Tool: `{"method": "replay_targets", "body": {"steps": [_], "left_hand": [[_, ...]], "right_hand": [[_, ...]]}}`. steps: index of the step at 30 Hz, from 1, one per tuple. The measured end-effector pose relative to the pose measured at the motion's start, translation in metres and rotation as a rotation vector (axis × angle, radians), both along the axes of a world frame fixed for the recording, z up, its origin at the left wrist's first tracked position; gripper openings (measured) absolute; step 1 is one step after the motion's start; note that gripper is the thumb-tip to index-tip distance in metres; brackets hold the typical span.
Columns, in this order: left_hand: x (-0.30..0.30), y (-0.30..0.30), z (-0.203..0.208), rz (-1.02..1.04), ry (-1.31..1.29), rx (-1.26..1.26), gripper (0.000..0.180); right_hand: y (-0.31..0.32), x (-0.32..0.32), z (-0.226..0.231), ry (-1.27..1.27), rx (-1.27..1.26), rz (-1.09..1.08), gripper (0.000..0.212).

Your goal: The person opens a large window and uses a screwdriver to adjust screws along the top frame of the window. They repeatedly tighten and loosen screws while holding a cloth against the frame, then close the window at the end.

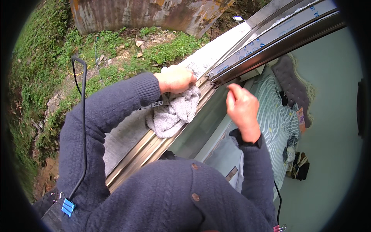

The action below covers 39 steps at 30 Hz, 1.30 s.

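The person leans over a window sill, seen from above.

Left hand [176,78]: clenched on a grey cloth [172,112], pressing its upper end against the metal track [143,149] of the window. The rest of the cloth hangs down from the fist and lies bunched across the track and the edge of the outer ledge [123,136]. The hand sits at the point where the track meets the end of the sliding frame [270,42].

Right hand [242,108]: raised on the room side of the track, just beside the lower corner of the sliding frame. Fingers are curled loosely, the forefinger tip close to the frame's dark edge; whether it touches cannot be told. It holds nothing visible. A dark band [247,142] sits at the wrist.

Both arms wear a dark blue knitted cardigan [170,193]. A black cable [83,127] runs along the left sleeve, fixed low down with a blue clip [68,207].

Outside, below the ledge: grass and stones [112,58], and a rusted curved wall [147,15] further off. Inside, below the right hand: a bed [276,116] with striped bedding and a grey padded headboard [291,83].
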<state>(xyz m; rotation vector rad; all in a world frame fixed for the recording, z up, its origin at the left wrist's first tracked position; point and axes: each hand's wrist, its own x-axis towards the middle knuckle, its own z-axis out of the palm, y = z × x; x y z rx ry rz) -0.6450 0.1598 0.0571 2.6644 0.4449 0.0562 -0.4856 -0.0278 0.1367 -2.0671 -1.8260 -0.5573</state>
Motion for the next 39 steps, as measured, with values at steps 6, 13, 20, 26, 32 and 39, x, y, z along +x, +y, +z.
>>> {"method": "replay_targets", "body": {"steps": [6, 13, 20, 26, 32, 39], "left_hand": [[0.0, -0.011, 0.006, 0.067, -0.013, 0.033, 0.029], [-0.003, -0.012, 0.008, 0.076, 0.009, -0.003, 0.029], [0.0, -0.013, -0.001, 0.14, -0.039, -0.038, 0.03], [-0.005, -0.015, 0.003, 0.124, -0.074, -0.01, 0.029], [0.001, -0.016, -0.005, 0.257, -0.064, -0.153, 0.029], [0.004, -0.012, -0.016, 0.153, -0.058, -0.012, 0.03]], "right_hand": [[-0.003, -0.021, -0.042, -0.074, -0.158, -0.119, 0.009], [0.02, -0.033, -0.066, -0.029, -0.197, -0.24, 0.008], [0.032, -0.037, -0.082, 0.048, -0.154, -0.294, 0.013], [0.022, -0.036, -0.081, 0.041, -0.106, -0.231, 0.018], [0.018, -0.035, -0.078, 0.073, -0.156, -0.239, 0.02], [-0.007, -0.048, -0.049, 0.3, -0.147, -0.064, 0.019]]}}
